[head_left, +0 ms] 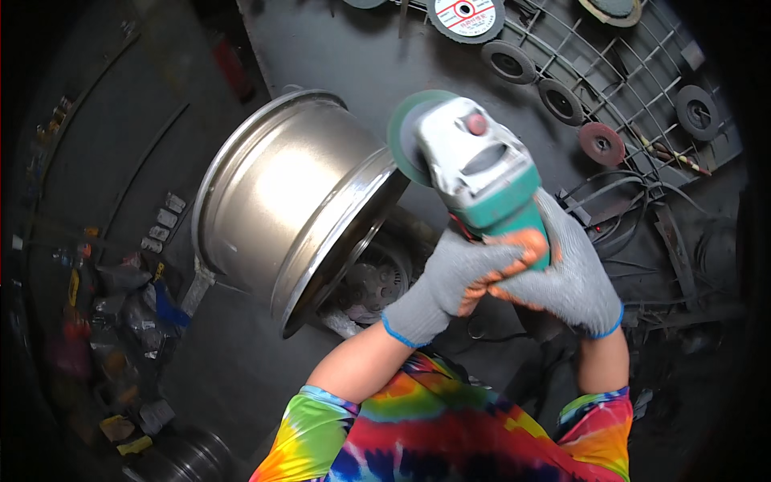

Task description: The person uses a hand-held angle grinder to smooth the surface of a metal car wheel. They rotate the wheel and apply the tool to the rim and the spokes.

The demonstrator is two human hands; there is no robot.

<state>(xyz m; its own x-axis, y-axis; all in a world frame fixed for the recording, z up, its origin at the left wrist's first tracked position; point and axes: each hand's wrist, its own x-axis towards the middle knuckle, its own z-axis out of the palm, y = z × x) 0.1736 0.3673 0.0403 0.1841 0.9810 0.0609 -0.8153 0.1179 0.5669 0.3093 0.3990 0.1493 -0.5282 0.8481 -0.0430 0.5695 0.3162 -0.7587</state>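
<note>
An angle grinder (486, 173) with a white head and green body is gripped in both my hands. My left hand (474, 269), in a grey glove with orange finger areas, closes around the lower body from the left. From the right, my right hand (574, 273), gloved the same way, wraps the green grip. A round green disc (414, 132) sits on the grinder's head and looks blurred. Close by its left edge is a metal wheel rim (281, 185), lying tilted with its shiny lip toward the disc. Whether disc and lip touch, I cannot tell.
A wire rack (598, 60) at the upper right carries several discs, among them a reddish one (601, 144). Cables (642, 193) tangle at the right. A hub-like round part (373, 281) shows below the rim. Plastic-wrapped clutter (132, 309) and another rim (185, 458) lie at left.
</note>
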